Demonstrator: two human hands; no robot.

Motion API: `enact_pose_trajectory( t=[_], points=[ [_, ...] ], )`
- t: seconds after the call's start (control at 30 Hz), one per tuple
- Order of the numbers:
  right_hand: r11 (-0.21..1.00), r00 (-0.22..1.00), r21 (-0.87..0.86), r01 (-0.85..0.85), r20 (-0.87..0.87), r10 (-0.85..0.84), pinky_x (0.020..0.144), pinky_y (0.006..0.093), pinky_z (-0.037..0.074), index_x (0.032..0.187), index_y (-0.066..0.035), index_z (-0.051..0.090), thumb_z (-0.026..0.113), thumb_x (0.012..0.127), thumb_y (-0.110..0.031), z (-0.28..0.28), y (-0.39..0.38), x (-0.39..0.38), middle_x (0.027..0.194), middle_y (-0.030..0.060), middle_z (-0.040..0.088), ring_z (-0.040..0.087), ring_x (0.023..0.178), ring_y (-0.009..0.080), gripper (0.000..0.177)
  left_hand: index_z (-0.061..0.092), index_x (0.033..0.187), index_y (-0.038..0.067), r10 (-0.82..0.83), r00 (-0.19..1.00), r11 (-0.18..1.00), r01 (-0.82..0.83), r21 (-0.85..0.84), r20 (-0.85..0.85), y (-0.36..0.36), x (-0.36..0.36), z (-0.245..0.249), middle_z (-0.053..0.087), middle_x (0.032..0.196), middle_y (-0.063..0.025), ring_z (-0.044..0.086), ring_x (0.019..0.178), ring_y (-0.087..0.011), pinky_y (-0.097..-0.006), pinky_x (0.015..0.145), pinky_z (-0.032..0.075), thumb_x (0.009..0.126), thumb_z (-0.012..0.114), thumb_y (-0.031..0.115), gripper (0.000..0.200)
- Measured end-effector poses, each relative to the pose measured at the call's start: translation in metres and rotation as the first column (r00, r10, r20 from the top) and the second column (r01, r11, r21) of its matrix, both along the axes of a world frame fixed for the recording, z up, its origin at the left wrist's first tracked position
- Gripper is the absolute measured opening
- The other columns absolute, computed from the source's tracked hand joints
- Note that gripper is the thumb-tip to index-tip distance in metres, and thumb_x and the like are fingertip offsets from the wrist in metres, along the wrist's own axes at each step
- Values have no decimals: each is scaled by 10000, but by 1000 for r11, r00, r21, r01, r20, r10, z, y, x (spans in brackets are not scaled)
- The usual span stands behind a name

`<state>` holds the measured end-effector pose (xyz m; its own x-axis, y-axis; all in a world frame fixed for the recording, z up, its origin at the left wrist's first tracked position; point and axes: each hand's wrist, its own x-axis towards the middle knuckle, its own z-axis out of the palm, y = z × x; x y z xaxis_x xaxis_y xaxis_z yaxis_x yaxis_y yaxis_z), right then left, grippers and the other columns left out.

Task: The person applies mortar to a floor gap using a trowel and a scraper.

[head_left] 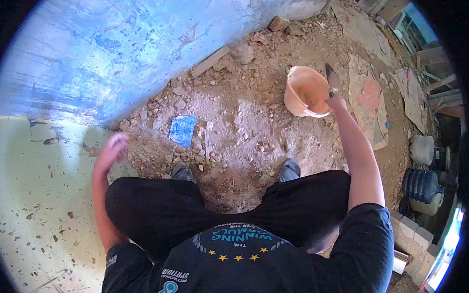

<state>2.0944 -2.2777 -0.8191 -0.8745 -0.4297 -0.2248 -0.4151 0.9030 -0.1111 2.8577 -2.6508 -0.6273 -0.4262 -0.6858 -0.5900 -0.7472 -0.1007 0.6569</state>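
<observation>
My right hand (337, 102) is closed around the handle of a trowel (331, 76), its dark pointed blade aimed away from me. Just left of that hand stands a peach-coloured plastic bucket (297, 99), tilted so its dusty inside shows. Held out on the other side, my left hand (113, 148) is slightly blurred, its fingers loosely bent and apart with nothing visible in them. It is near the foot of the painted wall. A blue-painted flat piece (182, 130) lies on the rubble between my hands, nearer the left one.
A peeling blue and pale green wall (114, 44) rises on the left. Loose stones and dirt (245, 126) cover the ground around my shoes. Flattened cardboard (368, 99) lies beyond the bucket. A large blue water bottle (419, 184) and pale blocks (415, 233) are at the right.
</observation>
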Motion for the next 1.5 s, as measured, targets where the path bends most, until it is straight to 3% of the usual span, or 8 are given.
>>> enact_pose_trajectory(
  t=[0.07,0.37,0.57,0.67,0.8,1.27,1.4,1.5],
  points=[
    [1000,1000,-10,4,3,-4,885,453,543,1022,-17,721,741,752,-369,14,-20,17,1055,214,709,688,993,364,443,598,1192,108,-380,811,773,543,-329,446,56,44,-33,643,1097,-71,623,943,-145,-319,726,518,980,584,281,274],
    [961,995,-262,-95,-6,97,952,471,501,1106,-7,670,705,764,-306,42,-92,97,1116,221,685,630,1097,400,455,601,1184,98,-340,878,841,444,-310,336,64,44,-106,644,1082,-73,624,936,-159,-322,736,513,977,586,288,281],
    [854,809,-195,-482,-475,347,1069,467,405,1086,-30,660,723,780,-256,40,-110,126,1201,189,631,528,1216,372,385,603,1178,90,-289,919,888,363,-283,269,72,58,-135,645,1072,-75,625,931,-169,-324,744,510,975,588,293,287],
    [766,807,-300,-569,-384,450,1055,461,419,1070,-30,661,726,777,-244,42,-106,126,1181,186,639,539,1201,376,369,604,1174,86,-273,935,900,331,-285,225,66,55,-145,645,1066,-76,626,928,-174,-325,748,508,974,588,296,290],
    [793,797,-184,-581,-324,509,1047,449,429,1065,-38,665,726,772,-244,42,-94,124,1178,187,645,549,1193,369,364,605,1170,81,-235,960,926,269,-264,154,74,53,-164,646,1059,-77,626,924,-181,-327,753,506,973,589,300,295],
    [909,930,-215,-357,-171,325,943,491,490,1084,-28,653,728,789,-267,54,-92,122,1084,226,668,615,1055,407,387,610,1156,63,-124,992,967,115,-229,-26,62,34,-174,648,1034,-82,629,912,-205,-332,771,498,968,592,312,313],
    [804,840,-298,-514,-365,401,909,497,502,1076,-25,642,722,812,-290,54,-96,125,1071,232,666,624,1034,406,382,611,1152,58,-90,993,974,71,-213,-78,55,23,-174,648,1027,-83,630,909,-211,-333,777,495,966,593,316,318],
    [840,892,-299,-452,-164,422,879,495,516,1232,-82,604,707,812,-284,76,-116,147,1052,236,684,650,993,408,478,612,1149,55,-48,991,981,23,-193,-127,55,20,-185,649,1022,-84,630,906,-217,-334,781,493,965,594,318,322]
  ],
)
